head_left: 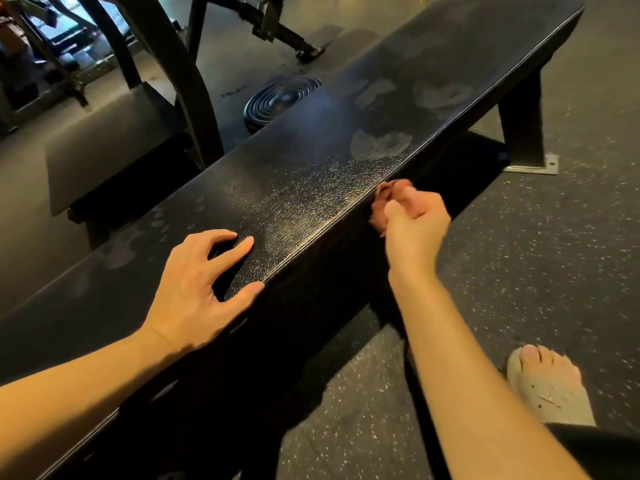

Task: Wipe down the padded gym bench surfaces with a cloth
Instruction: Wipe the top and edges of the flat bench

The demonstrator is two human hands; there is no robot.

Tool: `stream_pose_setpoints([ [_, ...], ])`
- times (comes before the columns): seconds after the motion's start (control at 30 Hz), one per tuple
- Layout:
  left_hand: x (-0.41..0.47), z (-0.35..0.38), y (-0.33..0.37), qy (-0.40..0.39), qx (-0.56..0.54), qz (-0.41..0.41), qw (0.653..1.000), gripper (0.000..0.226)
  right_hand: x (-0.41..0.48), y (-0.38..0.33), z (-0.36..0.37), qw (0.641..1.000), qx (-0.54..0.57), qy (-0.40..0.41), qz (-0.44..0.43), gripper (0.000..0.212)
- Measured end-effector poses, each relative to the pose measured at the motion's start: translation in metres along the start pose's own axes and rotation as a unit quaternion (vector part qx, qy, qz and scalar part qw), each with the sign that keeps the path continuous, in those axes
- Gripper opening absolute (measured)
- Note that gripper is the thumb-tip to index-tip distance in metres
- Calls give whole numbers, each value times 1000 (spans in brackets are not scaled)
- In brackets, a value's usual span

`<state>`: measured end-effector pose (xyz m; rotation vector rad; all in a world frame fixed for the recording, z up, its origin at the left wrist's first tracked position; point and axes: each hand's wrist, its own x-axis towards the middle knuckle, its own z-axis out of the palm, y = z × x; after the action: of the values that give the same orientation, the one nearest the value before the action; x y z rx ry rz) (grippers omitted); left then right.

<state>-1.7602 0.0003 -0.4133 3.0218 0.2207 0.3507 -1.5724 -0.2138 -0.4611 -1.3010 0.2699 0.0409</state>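
A bunched reddish cloth (382, 204) presses against the near side of the black padded bench (311, 174), just below its stitched top edge, gripped in my curled right hand (414, 225). My left hand (197, 282) rests spread on the bench top, fingers loose and holding nothing, thumb at the edge, beside pale smudges on the pad. Beyond the bench a round ribbed disc (280, 98) lies on the speckled floor (502, 271); my sandal (550, 396) stands at lower right.

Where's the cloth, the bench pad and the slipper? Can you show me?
cloth (378, 216): head view, the bunched bit sticking out of the right hand (415, 223).
bench pad (311, 174): head view, shiny middle of its top.
slipper (550, 396): head view, its pale upper part.
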Motion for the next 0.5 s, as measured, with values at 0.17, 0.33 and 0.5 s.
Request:
stream_pose_setpoints([
  [0.17,0,-1,2,5,3,5,1000,68,-99,38,-2,958,-73,-277,0,10],
  [0.33,0,1,1,2,3,7,1000,67,-22,-1,-3,989,-28,-145,-18,36],
  [0.5,1,1,-1,4,-4,3,1000,67,-4,-6,-2,994,-66,-81,18,24],
])
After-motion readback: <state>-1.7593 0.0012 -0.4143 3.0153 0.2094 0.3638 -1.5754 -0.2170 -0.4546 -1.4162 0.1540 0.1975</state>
